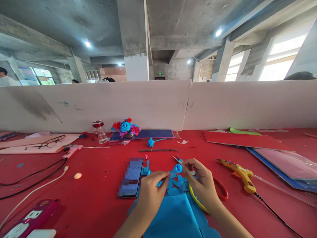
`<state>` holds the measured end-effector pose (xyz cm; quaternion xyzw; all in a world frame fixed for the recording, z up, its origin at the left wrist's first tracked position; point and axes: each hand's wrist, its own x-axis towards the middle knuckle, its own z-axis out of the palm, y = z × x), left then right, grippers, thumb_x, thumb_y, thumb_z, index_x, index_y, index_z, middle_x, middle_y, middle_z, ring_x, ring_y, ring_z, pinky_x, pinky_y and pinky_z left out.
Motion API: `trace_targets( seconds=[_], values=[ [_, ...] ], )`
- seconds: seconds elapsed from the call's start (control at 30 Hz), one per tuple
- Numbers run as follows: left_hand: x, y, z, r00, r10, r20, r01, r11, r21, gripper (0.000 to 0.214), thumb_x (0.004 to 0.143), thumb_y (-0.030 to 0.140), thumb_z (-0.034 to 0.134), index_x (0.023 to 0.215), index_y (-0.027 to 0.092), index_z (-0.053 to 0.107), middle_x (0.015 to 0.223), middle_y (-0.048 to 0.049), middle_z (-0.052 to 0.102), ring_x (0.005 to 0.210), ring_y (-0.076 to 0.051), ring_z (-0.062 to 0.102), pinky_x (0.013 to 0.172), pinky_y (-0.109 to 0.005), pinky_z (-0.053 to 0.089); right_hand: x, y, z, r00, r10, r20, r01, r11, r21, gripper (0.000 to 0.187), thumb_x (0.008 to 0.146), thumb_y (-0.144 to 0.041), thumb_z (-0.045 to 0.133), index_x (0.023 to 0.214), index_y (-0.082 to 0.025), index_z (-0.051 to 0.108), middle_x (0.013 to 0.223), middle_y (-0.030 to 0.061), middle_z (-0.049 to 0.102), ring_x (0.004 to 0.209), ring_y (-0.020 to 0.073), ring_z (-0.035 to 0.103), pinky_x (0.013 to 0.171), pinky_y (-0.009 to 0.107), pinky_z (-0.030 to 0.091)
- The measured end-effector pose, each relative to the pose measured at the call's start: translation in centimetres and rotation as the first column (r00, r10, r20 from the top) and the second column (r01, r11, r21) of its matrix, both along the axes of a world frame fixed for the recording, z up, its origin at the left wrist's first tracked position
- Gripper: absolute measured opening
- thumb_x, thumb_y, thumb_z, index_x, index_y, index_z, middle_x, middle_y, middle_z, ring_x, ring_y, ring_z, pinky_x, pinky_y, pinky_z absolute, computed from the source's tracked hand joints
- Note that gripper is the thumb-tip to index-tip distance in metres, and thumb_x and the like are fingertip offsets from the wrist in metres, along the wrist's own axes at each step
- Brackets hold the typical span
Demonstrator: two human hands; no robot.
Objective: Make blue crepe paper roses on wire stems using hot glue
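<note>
Desk (94, 185) is red, head view; white partition (138, 102) along the back edge, concrete ceiling (64, 19) with lights and a pillar (132, 36) beyond it. Red, blue and purple flowers (125, 127) and a lidded jar (100, 133) at the back, phone (136, 177) left of me, yellow glue gun (245, 177) off to the right. Blue roll (177, 169) is between my two grips, above blue scraps (172, 191) and a bigger blue sheet (173, 215). My left grip (154, 186) pinches the roll's left end, thumb against fingers. My right grip (201, 175) is at its right side, thumb and index close together; can't tell if it holds the roll or is just beside it. Scissors (225, 189), red and yellow handles, lie partly behind my right grip. Both forearms enter from the bottom edge, angled inward, fingertips facing each other.
</note>
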<state>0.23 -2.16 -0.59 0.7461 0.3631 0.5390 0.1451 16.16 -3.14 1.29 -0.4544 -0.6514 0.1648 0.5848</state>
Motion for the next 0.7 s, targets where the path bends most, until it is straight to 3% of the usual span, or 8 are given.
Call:
trace_targets(
  seconds=[0.23,0.4,0.57,0.63,0.7],
  values=[
    [0.0,-0.1,0.1,0.999,0.036,-0.001,-0.036,0.998,-0.057,0.011,0.076,0.018,0.059,0.080,0.019,0.070,0.075,-0.0044,0.073,0.067,-0.020,0.068,0.061,-0.030,0.057,0.0,0.0,-0.1,0.992,0.126,-0.017,-0.127,0.991,-0.036,0.012,0.083,-0.028,0.050,0.074,-0.020,0.052,0.069,0.0008,0.051,0.064,0.0139,0.046,0.058,0.025,0.040],
    [0.1,-0.1,0.6,0.997,-0.010,0.078,0.026,0.979,-0.203,0.011,0.075,0.020,0.060,0.078,0.021,0.071,0.076,-0.0030,0.073,0.066,-0.019,0.068,0.058,-0.028,0.057,0.1,-0.1,-0.5,0.996,0.083,-0.019,-0.084,0.995,-0.048,0.012,0.083,-0.028,0.049,0.077,-0.020,0.053,0.072,0.0019,0.053,0.066,0.0149,0.048,0.059,0.026,0.041],
    [0.1,-0.1,1.3,0.971,-0.053,0.233,0.158,0.875,-0.457,0.012,0.073,0.027,0.063,0.077,0.019,0.071,0.074,-0.0038,0.073,0.067,-0.021,0.068,0.058,-0.029,0.056,0.0,0.2,0.4,0.998,0.064,0.020,-0.064,0.998,0.000,0.014,0.083,-0.029,0.048,0.076,-0.019,0.055,0.070,0.0024,0.055,0.064,0.0152,0.050,0.057,0.026,0.042],
    [0.0,0.0,1.5,0.956,-0.050,0.288,0.206,0.812,-0.546,0.014,0.071,0.030,0.064,0.076,0.018,0.071,0.072,-0.0047,0.073,0.067,-0.020,0.067,0.057,-0.028,0.055,1.2,0.4,1.3,0.994,-0.010,0.113,0.007,1.000,0.023,0.014,0.082,-0.028,0.048,0.075,-0.019,0.056,0.069,0.0030,0.057,0.064,0.0160,0.053,0.057,0.026,0.044],
    [-0.1,0.1,1.5,0.943,-0.049,0.331,0.253,0.750,-0.611,0.016,0.069,0.031,0.065,0.075,0.017,0.071,0.069,-0.0054,0.072,0.065,-0.019,0.066,0.054,-0.026,0.054,3.9,0.4,1.7,0.954,-0.114,0.275,0.128,0.991,-0.033,0.013,0.079,-0.027,0.047,0.076,-0.020,0.057,0.072,0.0047,0.061,0.066,0.0183,0.057,0.059,0.030,0.045]
  ],
)
